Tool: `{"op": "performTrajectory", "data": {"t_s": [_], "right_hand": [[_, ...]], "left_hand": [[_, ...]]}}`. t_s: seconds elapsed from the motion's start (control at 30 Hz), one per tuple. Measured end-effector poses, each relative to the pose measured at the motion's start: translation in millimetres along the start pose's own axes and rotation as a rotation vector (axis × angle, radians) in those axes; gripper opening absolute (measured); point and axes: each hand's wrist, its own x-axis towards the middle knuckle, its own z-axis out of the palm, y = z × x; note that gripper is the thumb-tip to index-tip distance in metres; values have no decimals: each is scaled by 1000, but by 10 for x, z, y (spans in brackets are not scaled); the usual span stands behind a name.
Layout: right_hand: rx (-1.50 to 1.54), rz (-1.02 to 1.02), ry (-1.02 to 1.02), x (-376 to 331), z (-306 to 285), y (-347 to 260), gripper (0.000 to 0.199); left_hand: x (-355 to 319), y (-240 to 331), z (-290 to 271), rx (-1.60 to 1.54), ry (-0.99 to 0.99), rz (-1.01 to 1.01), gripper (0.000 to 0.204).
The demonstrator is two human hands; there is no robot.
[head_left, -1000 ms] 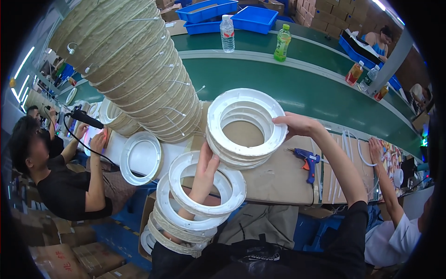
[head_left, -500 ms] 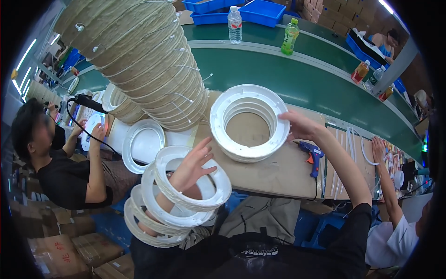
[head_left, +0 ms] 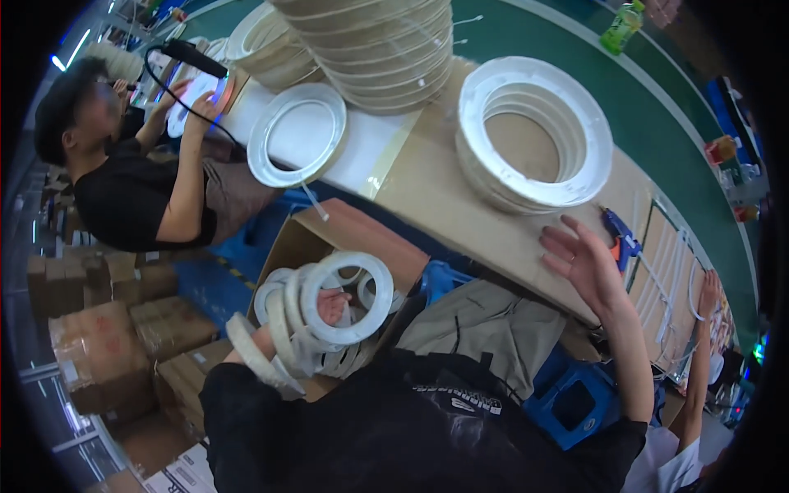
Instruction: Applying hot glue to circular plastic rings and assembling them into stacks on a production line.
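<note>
The left hand [head_left: 333, 306], at lower centre-left of the frame, is threaded through a bunch of flat white plastic rings [head_left: 325, 316] that hang along the wrist and forearm like bangles; its fingers curl against the inner edge of the front ring, so it reads as closed on them. They hang over an open brown cardboard box [head_left: 345, 234] beside the worktop [head_left: 460, 209], and more white rings show inside the box below the hand, though how many is hidden. The right hand [head_left: 579, 263], at centre-right, is open with fingers spread, holding nothing, near the worktop's front edge and just below a stack of larger white round frames [head_left: 534, 131] at upper right. The step in hand looks like carrying rings between box and worktop; the next move would call for a firm grip so the loose rings do not slide off the arm. A tall pile of cream-coloured rings [head_left: 370, 45] stands at top centre, a single white ring [head_left: 297, 135] lies left of it, and a blue glue gun [head_left: 620, 238] lies at right. A seated person in a black shirt [head_left: 123, 185] works at upper left.
</note>
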Motion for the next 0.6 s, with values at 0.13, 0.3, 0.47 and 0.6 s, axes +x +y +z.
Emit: {"op": "performTrajectory", "data": {"t_s": [0.13,0.3,0.47,0.6], "right_hand": [[47,13,11,36,-11,-8,66],[35,-36,-10,-33,-52,129,63],[5,-44,-35,29,33,191,62],[6,-77,37,-37,-43,134,62]], "left_hand": [[196,-51,-531,154,204,64,37],[1388,-16,-762,354,427,153,36],[1818,-164,-1232,554,679,237,35],[1441,-689,-1831,735,820,287,34]]}}
